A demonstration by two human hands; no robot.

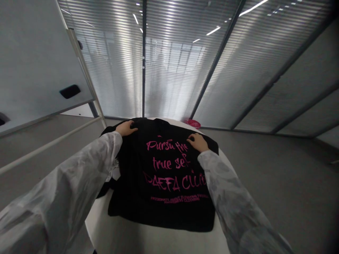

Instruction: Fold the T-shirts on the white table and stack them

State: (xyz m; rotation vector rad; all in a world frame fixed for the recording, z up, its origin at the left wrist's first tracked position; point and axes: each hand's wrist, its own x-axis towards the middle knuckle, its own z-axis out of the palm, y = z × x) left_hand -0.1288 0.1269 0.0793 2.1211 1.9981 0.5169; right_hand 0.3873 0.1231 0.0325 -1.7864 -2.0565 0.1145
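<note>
A black shirt (137,197) with pink lettering lies spread on a white table (116,233), its hem towards me and its collar at the far side. My left hand (126,128) is at the upper left of the shirt, thumb and fingers curled around a bit of black cloth. On the upper right, beside the top line of print, my right hand (198,141) pinches the fabric with bent fingers. Part of the lettering is covered by my right hand and sleeve. At the left side the cloth is bunched, and a small whitish patch shows beside it.
A pink basket-like item (193,123) sits at the table's far edge. To the left stands a whiteboard (34,63) on a white frame with a low bar (53,144). Beyond the table is a glass partition with blinds (169,70); grey floor (265,169) lies on the right.
</note>
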